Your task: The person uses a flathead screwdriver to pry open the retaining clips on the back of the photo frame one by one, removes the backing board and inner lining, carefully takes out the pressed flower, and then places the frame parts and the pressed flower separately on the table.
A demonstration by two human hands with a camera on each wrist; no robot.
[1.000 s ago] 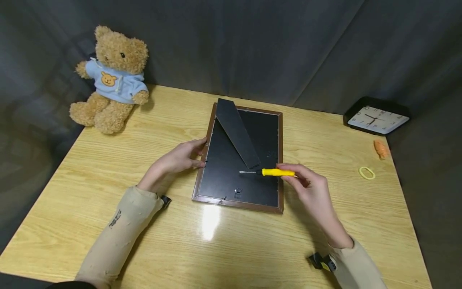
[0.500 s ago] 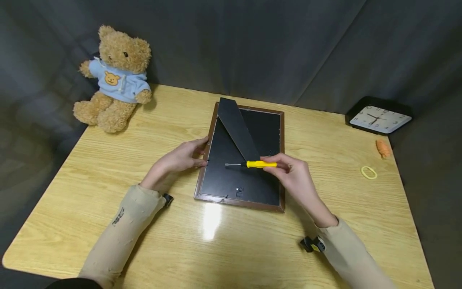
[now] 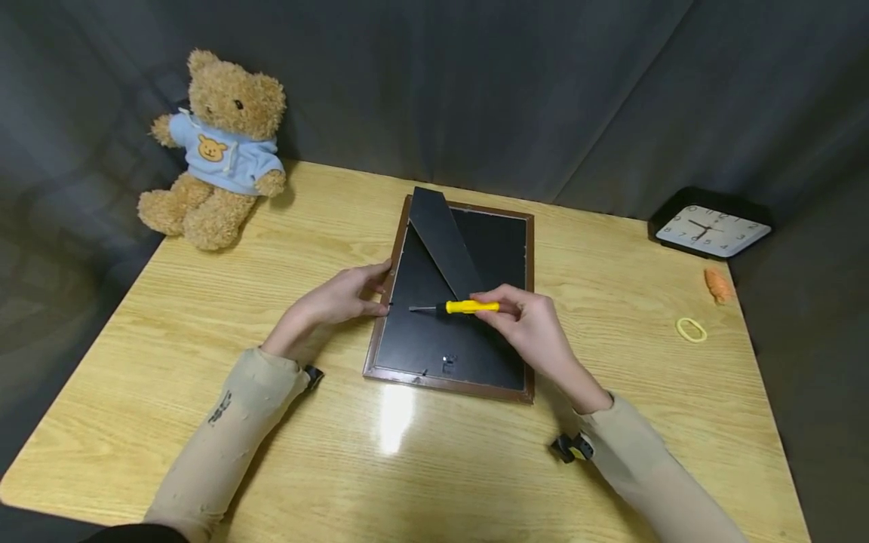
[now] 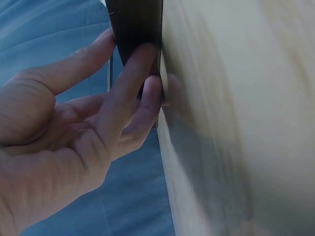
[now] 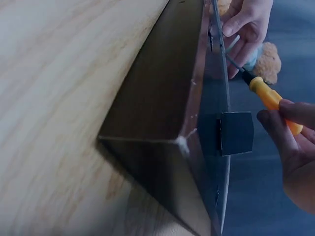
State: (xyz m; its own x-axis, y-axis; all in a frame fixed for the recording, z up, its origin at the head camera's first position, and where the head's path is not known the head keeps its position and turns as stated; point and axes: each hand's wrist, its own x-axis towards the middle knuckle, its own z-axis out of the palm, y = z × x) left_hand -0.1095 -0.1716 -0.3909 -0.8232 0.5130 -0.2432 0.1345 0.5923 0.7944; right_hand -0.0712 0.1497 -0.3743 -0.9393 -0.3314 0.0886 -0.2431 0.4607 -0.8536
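Observation:
A picture frame (image 3: 451, 385) lies back side up on the table, with a brown border and black backing board. Its black stand (image 3: 441, 234) slants across the back. My left hand (image 3: 342, 296) holds the frame's left edge; in the left wrist view its fingers (image 4: 133, 73) bend against the frame's side (image 4: 135, 24). Between thumb and fingers, my right hand (image 3: 526, 320) pinches a yellow-handled screwdriver (image 3: 471, 307). Its flat blade points left over the backing, near a small dark tab on the left edge. The right wrist view shows the screwdriver (image 5: 266, 93) above the backing, its tip near the left hand.
A teddy bear (image 3: 224, 151) in a blue hoodie sits at the back left. On the right are a black clock (image 3: 709, 226), a small orange object (image 3: 717, 285) and a yellow ring (image 3: 691, 329). A dark curtain (image 3: 489, 90) hangs behind the table (image 3: 326, 467).
My right hand has carried the screwdriver leftward across the backing, bringing its tip closer to the frame's left edge. The left hand has stayed at that edge.

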